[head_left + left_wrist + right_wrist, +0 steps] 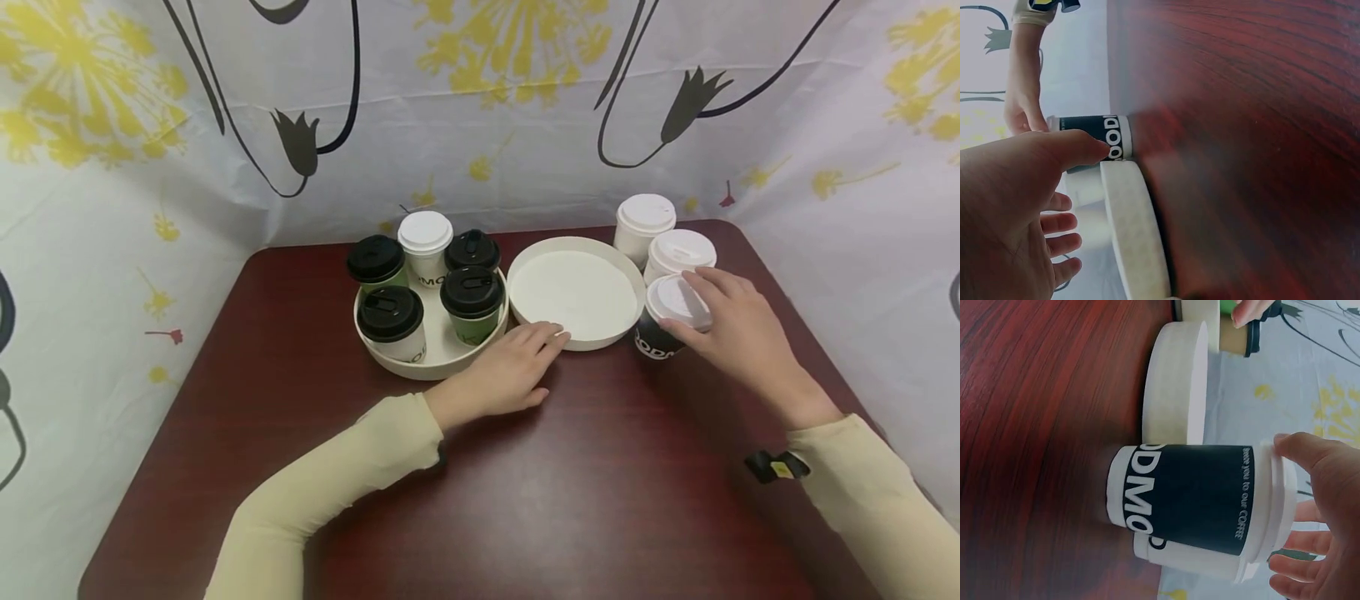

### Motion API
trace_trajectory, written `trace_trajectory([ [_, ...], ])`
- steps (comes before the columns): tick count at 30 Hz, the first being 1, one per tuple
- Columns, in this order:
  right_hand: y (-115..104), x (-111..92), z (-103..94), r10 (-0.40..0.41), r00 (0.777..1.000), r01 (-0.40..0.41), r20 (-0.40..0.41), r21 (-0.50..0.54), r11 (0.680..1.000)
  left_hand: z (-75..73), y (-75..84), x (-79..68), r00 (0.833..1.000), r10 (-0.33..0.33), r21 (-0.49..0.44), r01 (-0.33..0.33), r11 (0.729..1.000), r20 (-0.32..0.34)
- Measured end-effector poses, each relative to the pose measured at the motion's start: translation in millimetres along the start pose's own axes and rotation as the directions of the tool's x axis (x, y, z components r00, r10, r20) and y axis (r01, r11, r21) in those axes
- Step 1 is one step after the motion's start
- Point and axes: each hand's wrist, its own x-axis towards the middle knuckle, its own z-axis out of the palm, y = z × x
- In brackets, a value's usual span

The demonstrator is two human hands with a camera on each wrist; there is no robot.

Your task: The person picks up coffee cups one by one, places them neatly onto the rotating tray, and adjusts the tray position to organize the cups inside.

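My right hand [738, 329] holds a black-sleeved paper coffee cup [1197, 494] by its white lid [1275, 500]. The thumb lies on one side of the lid, with the fingers round the other. This cup stands upright on the table, beside the right rim of a round white tray [577, 342] with nothing in it. My left hand [510, 371], fingers loosely spread, is at the front left of that tray and holds nothing. Whether its fingertips touch the rim, I cannot tell. Behind the held cup stand two white-lidded cups, a nearer one [681, 250] and a farther one [643, 225].
Left of the bare tray, a second round tray [442, 371] holds several lidded cups, among them a black-lidded green cup [472, 304] and a white-lidded cup [425, 246]. Both trays stand on a dark red wooden table [570, 500]. Patterned cloth [480, 125] hangs behind and at the sides.
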Motion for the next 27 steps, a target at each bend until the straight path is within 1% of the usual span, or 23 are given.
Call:
trace_trajectory([
  [6,3,-3,0.2,0.048,0.999,-0.049,0.021,0.025,0.999,10.5,3.0,6.4,0.999,-0.021,-0.004,0.021,1.000,0.044],
  [12,5,-4,1.4,0.098,0.994,-0.100,0.051,0.039,0.994,16.3,0.8,9.0,0.996,-0.048,-0.025,0.050,0.998,0.078],
  [20,5,-5,3.9,0.092,0.995,-0.095,0.037,0.078,0.992,23.2,-2.0,10.4,0.999,-0.041,0.001,0.041,0.999,0.035],
  [27,7,-6,5.5,0.095,0.995,-0.098,0.035,0.085,0.992,25.1,-1.9,12.5,0.997,-0.055,-0.001,0.055,0.998,0.046],
])
